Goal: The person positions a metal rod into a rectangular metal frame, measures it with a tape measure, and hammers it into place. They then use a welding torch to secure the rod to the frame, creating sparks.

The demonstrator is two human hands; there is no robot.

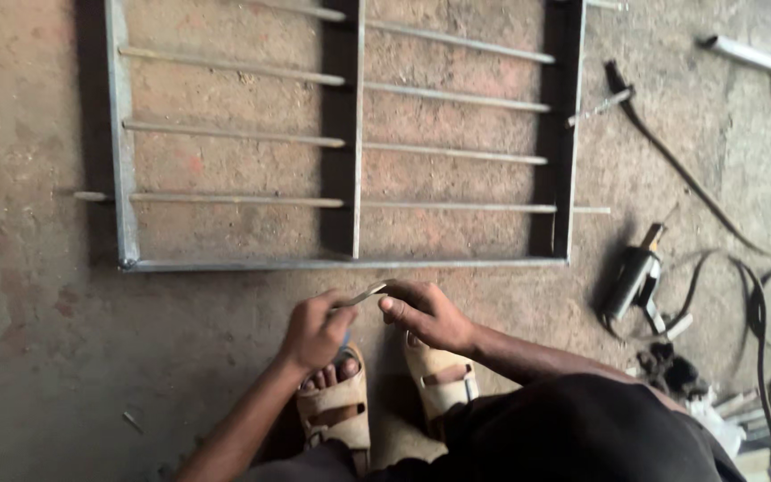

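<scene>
Both my hands hold one small, thin metal piece (pixel 366 294) between them, just in front of my body. My left hand (pixel 316 330) grips its near end in a closed fist. My right hand (pixel 426 312) pinches the far end with thumb and fingers. The piece hovers a little below the near rail of a steel window grille frame (pixel 341 264) that lies flat on the concrete floor, with several horizontal rods (pixel 234 134) across it. My feet in tan sandals (pixel 336 406) stand below my hands.
A welding electrode holder (pixel 633 278) lies on the floor to the right, with dark cables (pixel 760 312) looping away from it. A loose rod (pixel 601 105) rests by the frame's right rail. A white tube (pixel 751 55) lies at the top right. Scrap metal pieces (pixel 760 415) sit at the lower right.
</scene>
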